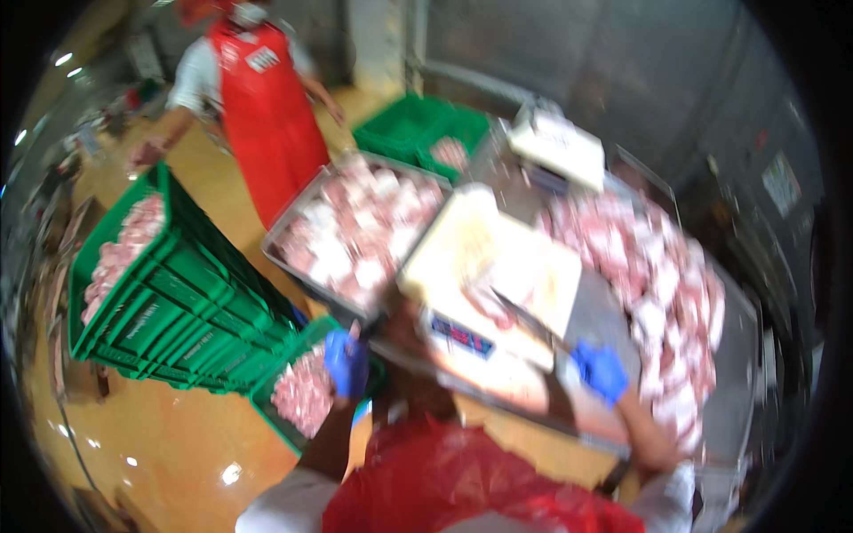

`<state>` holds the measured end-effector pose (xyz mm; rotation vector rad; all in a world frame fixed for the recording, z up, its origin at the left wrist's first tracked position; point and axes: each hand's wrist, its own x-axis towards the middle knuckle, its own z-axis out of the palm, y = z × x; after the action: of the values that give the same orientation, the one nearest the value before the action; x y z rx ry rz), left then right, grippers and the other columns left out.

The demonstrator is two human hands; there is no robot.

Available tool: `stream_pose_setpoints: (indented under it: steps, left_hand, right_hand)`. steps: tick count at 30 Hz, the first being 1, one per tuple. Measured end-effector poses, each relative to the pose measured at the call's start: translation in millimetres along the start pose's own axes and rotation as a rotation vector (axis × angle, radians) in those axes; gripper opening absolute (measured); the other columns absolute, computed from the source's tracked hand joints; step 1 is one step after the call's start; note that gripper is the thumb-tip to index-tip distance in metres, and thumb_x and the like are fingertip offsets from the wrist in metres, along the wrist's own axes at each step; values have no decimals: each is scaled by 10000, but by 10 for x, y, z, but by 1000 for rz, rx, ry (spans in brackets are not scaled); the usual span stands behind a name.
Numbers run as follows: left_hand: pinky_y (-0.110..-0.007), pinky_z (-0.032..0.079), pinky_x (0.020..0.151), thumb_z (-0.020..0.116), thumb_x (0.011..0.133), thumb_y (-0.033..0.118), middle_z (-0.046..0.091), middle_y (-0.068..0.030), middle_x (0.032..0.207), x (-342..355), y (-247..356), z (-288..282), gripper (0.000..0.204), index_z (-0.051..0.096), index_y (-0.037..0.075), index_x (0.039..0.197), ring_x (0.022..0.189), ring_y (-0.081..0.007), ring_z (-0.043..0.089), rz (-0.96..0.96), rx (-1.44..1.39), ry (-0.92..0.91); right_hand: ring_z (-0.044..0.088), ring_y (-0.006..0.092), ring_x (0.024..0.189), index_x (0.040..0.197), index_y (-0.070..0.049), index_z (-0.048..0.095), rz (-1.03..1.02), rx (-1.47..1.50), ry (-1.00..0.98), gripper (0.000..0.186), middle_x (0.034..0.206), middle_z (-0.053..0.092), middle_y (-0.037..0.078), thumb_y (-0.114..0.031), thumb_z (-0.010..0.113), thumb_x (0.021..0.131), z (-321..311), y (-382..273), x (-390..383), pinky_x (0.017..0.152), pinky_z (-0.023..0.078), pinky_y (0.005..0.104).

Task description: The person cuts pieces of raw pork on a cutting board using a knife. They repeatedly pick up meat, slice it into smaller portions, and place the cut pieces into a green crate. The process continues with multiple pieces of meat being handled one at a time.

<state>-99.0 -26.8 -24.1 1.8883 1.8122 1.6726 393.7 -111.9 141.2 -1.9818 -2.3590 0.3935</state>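
Head view: gloved in blue, my right hand (pixel 601 371) clamps its fingers around the handle of a knife (pixel 530 322) at the near right corner of the white cutting board (pixel 555 258), the blade slanting in over the surface to a raw meat piece (pixel 489 304) that lies on the board; blur hides whether edge and flesh touch. Left of the board, my left hand (pixel 348 362) hangs by a green crate (pixel 275 425) of small meat chunks, its fingers seemingly curled, though I cannot tell whether they close on anything. A metal tray (pixel 315 286) of larger chunks sits just left of the board, a heap of raw meat strips (pixel 666 293) to its right. Cutting the piece looks like the step in hand; the next move, I judge, calls for my left hand to steady it, well clear of the blade.
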Motion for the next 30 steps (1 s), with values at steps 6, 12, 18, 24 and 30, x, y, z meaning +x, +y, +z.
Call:
stream_pose_setpoints:
  steps: [6, 12, 18, 24, 30]
  left_hand:
    - [-388, 467, 665, 581, 792, 53, 582, -156, 776, 56, -623, -311, 90, 626, 6, 853, 709, -308, 568, -89, -47, 138]
    - [-371, 506, 796, 620, 883, 115, 584, -129, 999, -201, 668, 953, 194, 606, 40, 1062, 922, -272, 585, 364, -406, -401]
    - [-400, 513, 829, 611, 908, 183, 574, -143, 1068, -36, 1656, 1267, 242, 643, 16, 1080, 1007, -337, 553, 731, 170, -632]
    - [-431, 526, 749, 602, 868, 158, 565, -139, 984, -54, 1921, 1335, 146, 663, 27, 854, 988, -371, 558, 717, 409, -576]
    - [-439, 522, 836, 593, 819, 72, 564, -151, 931, -206, 1580, 1721, 118, 650, 2, 894, 988, -354, 593, 486, 50, -614]
  right_hand:
    - [642, 399, 588, 936, -17, 560, 7, 472, 466, 192, 665, 610, 221, -194, 556, 1009, 588, -360, 174, 517, 462, 450]
    - [599, 186, 550, 957, -11, 568, 143, 759, 609, 231, 651, 602, 96, -218, 520, 1048, 658, -637, 483, 525, 468, 351]
    - [584, 128, 568, 1016, -12, 585, 139, 803, 591, 257, 669, 596, 48, -261, 527, 1051, 570, -665, 440, 533, 475, 315]
    - [539, 94, 521, 1081, -42, 586, 238, 939, 549, 248, 661, 573, 21, -277, 510, 1059, 675, -659, 290, 447, 448, 276]
    - [531, 103, 506, 1030, -31, 564, 197, 892, 524, 220, 649, 571, 42, -243, 513, 1058, 635, -782, 343, 450, 427, 300]
